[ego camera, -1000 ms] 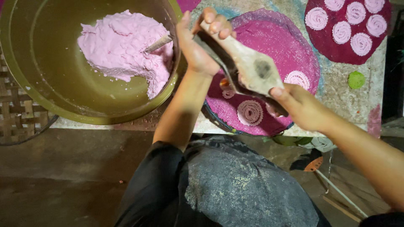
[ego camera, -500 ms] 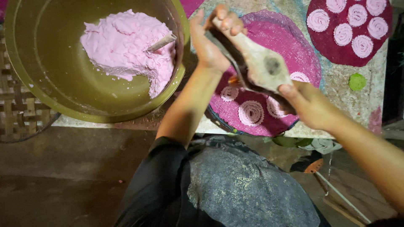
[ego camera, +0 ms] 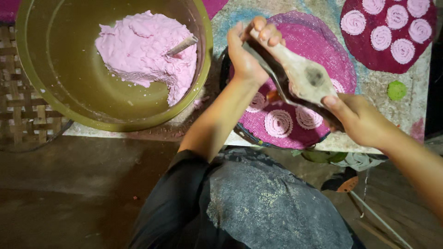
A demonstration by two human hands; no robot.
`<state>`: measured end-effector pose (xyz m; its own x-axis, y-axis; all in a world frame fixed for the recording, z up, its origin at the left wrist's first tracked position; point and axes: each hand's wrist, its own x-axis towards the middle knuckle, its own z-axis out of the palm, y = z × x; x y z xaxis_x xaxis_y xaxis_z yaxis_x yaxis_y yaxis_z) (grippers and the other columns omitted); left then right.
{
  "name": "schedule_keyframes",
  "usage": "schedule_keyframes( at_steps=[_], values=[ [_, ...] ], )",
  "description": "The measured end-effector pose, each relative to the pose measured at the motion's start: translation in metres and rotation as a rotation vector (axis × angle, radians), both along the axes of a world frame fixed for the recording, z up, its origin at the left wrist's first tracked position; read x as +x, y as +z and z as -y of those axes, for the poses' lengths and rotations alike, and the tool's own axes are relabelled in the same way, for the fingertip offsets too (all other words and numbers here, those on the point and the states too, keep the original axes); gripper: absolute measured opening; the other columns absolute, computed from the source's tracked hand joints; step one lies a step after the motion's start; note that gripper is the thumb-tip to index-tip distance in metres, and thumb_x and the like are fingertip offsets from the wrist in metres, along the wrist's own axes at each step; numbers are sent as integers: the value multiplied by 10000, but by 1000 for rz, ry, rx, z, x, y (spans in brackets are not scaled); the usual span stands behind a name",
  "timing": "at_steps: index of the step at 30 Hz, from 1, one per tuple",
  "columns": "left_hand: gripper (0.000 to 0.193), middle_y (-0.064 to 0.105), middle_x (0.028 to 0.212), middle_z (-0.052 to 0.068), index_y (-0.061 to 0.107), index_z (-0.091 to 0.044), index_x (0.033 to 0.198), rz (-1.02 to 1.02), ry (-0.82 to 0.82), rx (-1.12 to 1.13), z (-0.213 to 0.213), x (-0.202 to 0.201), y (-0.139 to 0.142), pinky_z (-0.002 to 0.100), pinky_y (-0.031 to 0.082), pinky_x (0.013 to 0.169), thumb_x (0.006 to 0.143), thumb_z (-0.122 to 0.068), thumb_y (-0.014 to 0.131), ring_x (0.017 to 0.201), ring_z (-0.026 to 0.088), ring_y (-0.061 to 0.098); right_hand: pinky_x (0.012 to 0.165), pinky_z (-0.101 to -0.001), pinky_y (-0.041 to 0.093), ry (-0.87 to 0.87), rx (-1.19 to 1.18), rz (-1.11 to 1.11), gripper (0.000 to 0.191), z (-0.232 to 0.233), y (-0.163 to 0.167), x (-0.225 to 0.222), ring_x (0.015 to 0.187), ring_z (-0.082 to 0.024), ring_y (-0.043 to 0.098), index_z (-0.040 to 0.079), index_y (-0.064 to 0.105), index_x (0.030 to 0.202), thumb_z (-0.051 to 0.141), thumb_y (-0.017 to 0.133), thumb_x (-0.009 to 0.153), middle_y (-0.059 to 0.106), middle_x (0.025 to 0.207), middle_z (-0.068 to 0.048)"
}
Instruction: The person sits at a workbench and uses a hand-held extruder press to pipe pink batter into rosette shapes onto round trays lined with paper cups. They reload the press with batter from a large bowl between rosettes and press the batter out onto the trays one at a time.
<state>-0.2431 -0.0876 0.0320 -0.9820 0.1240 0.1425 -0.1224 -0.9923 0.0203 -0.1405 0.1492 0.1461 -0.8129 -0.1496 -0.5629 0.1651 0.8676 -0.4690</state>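
Patterned table (ego camera: 230,18) bears an olive bowl (ego camera: 69,92) of pink dough (ego camera: 143,50) and round magenta mats (ego camera: 323,50); above them, left hand (ego camera: 247,57) and right hand (ego camera: 362,120) grip a wooden press (ego camera: 307,76) by its ends.

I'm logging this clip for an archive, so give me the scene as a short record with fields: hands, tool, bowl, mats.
left hand: grips the upper end of the wooden press
right hand: grips the press's lower end
wooden press: tilted, held over the near mat
near mat: round, magenta, bears pink dough spirals
far mat: dark red, bears more spirals
bowl: olive green, holds pink dough with a spoon handle stuck in
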Motion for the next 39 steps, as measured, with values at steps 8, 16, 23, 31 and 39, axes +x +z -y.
schedule_keyframes(
  at_steps=[8, 16, 23, 31, 39],
  values=[
    [383, 465, 716, -29, 499, -155, 854, -43, 84, -176, 57, -4, 8, 384, 434, 757, 980, -509, 429, 730, 171, 485, 616, -370, 503, -24, -267, -4, 624, 43, -31, -2, 649, -181, 594, 4, 671, 993, 565, 398, 1008, 651, 725, -85],
    [390, 448, 688, -31, 478, -163, 825, 119, 38, -49, 15, 25, -6, 354, 408, 716, 966, -525, 435, 704, 164, 471, 586, -384, 509, -21, -123, 130, 710, 12, -5, 19, 583, -215, 619, -10, 685, 859, 587, 331, 1007, 640, 634, -103],
    [392, 513, 764, 1, 533, -128, 897, -102, -3, -6, -4, -14, -4, 396, 449, 826, 991, -491, 421, 770, 196, 516, 617, -363, 481, -46, -30, -173, 641, 0, -22, 7, 627, -195, 598, -5, 685, 1014, 567, 396, 1041, 629, 665, -82],
    [441, 712, 1160, 29, 608, -57, 1336, 29, -445, -1293, 25, 8, -48, 380, 560, 855, 923, -184, 523, 1043, 200, 656, 620, -302, 440, -87, -346, -194, 501, -21, -51, 18, 711, -104, 500, 17, 682, 1113, 469, 480, 1034, 582, 769, -3],
    [554, 757, 1095, 102, 558, 14, 1393, -288, -332, -1271, 16, 29, -85, 274, 596, 845, 849, 99, 626, 1000, 134, 738, 609, -281, 453, -175, -476, -192, 481, -32, -76, 11, 653, -102, 559, 33, 652, 955, 471, 484, 1060, 617, 717, -11]
  ],
)
